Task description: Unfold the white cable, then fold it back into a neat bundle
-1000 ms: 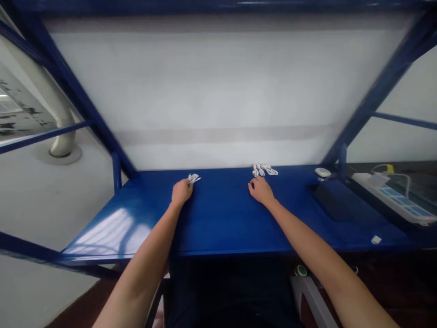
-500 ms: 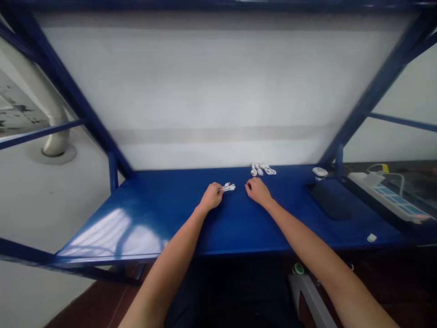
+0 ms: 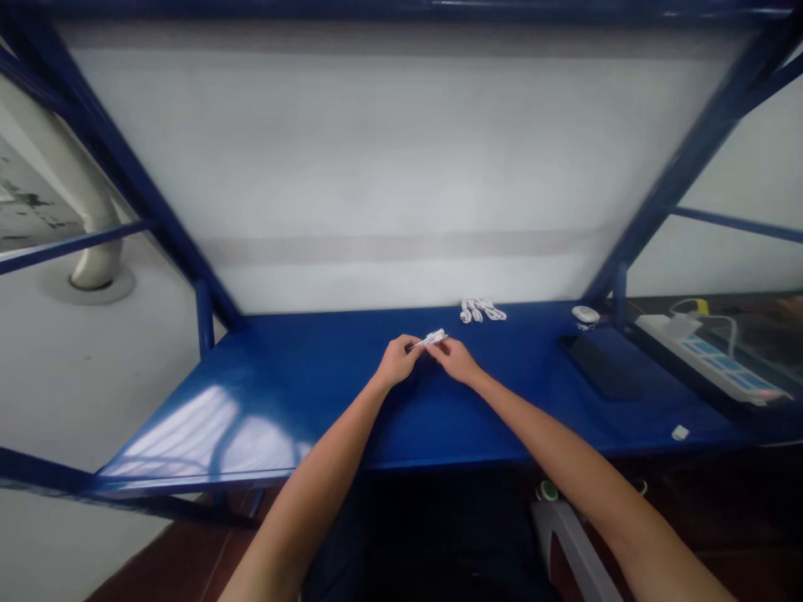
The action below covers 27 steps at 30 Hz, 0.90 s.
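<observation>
A folded white cable (image 3: 434, 337) is held between my two hands above the middle of the blue table (image 3: 301, 393). My left hand (image 3: 399, 361) is closed on the cable's left end. From the right, the fingers of my right hand (image 3: 457, 359) pinch its other end. Just beyond my right hand, several bundled white cables (image 3: 482, 310) lie side by side near the table's back edge.
A dark phone-like slab (image 3: 599, 368) lies on the right, with a small white case (image 3: 585, 314) behind it. A white power strip (image 3: 708, 355) with a plugged-in cord stands farther right. A small white piece (image 3: 680, 432) sits near the front edge.
My right hand has moved left and taken hold of the cable's end. My left hand has shifted slightly right with the cable. The bundled cables stay where they were.
</observation>
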Available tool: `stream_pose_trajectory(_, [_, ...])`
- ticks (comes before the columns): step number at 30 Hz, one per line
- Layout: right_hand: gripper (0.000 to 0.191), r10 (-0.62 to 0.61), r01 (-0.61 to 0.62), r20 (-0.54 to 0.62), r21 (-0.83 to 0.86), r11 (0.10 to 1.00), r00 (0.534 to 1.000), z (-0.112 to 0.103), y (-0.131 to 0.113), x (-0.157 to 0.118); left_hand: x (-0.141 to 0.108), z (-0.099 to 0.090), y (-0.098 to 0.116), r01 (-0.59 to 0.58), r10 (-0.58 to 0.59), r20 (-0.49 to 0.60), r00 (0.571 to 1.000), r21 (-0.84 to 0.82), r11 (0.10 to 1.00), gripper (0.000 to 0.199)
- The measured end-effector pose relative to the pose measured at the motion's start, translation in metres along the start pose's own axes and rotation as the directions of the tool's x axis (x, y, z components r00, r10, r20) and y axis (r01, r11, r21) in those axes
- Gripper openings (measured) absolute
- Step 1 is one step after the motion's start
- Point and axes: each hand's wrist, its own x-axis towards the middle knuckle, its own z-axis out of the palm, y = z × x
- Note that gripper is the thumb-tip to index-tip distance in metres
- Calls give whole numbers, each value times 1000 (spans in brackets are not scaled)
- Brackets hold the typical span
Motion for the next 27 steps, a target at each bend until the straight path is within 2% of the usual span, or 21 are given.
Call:
stream_pose_trajectory(5, [37,51,-53,-22,-83,995,998,-6,2,3,-2,1,4,-33,31,185,982,9,999,35])
stream_pose_trajectory(11, [36,126,-121,79,-64,991,989,-12,2,7,-3,-4,5,-129,101,193,976,134,983,39])
stream_pose_trajectory(16, [37,125,-111,122,-118,987,985,-17,5,7,-4,-6,5,-226,163,254,954,244,943,29])
stream_pose_trajectory(20, [42,149,-126,107,-199,972,983,-23,5,7,-4,-6,5,-181,91,295,951,297,938,28])
stream_pose_trajectory(22, [45,148,-120,105,-242,963,983,-26,3,6,-5,-7,6,-193,91,303,949,330,924,30])
stream_pose_trajectory(24, [46,135,-99,95,-312,945,986,-28,2,6,-5,-8,6,-206,102,286,953,363,908,30])
stream_pose_trajectory(27, [44,119,-83,51,-450,889,992,-30,2,7,-5,-10,7,-141,35,252,967,418,898,29])
